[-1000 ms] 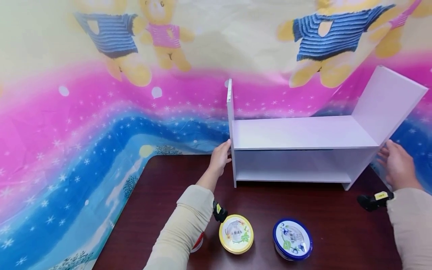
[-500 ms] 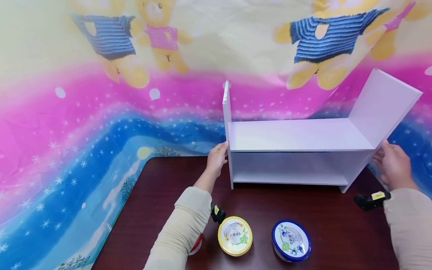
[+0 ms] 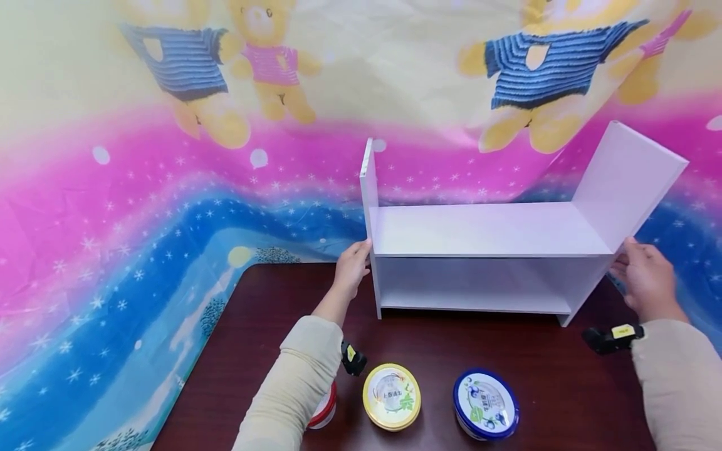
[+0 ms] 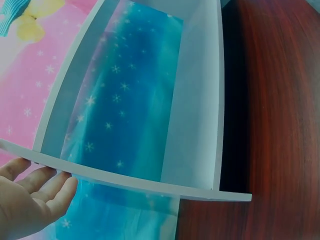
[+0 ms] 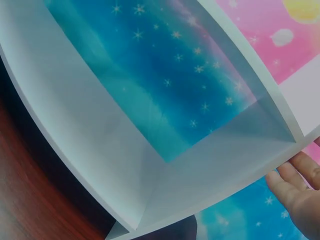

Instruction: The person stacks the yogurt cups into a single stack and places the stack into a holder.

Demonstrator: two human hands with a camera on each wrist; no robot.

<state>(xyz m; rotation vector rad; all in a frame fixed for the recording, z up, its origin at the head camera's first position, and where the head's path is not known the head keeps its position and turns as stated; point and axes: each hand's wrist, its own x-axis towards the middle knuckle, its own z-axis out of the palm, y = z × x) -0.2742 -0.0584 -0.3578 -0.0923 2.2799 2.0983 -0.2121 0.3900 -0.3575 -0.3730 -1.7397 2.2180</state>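
A white two-tier shelf (image 3: pixel 491 228) with tall side panels stands at the back of the dark wooden table. My left hand (image 3: pixel 352 269) is at its left side panel (image 3: pixel 369 200), fingertips touching the outer face just below the upper board's level. In the left wrist view the fingers (image 4: pixel 57 195) are loosely extended against that panel. My right hand (image 3: pixel 648 275) is at the outer face of the right side panel (image 3: pixel 628 181). The right wrist view shows its fingertips touching that panel from outside, the fingers (image 5: pixel 287 187) only slightly bent.
Several round tubs stand in front of the shelf: a yellow-rimmed tub (image 3: pixel 392 398), a blue-rimmed tub (image 3: pixel 486 404) and a red-rimmed tub (image 3: pixel 324 410) partly behind my left sleeve. A printed backdrop (image 3: pixel 141 188) hangs behind the table (image 3: pixel 271 338). Black wrist cameras sit on both wrists.
The shelf has shifted to the left along the table, with both my hands moving along at its sides. The view has tilted slightly. The tubs keep their places.
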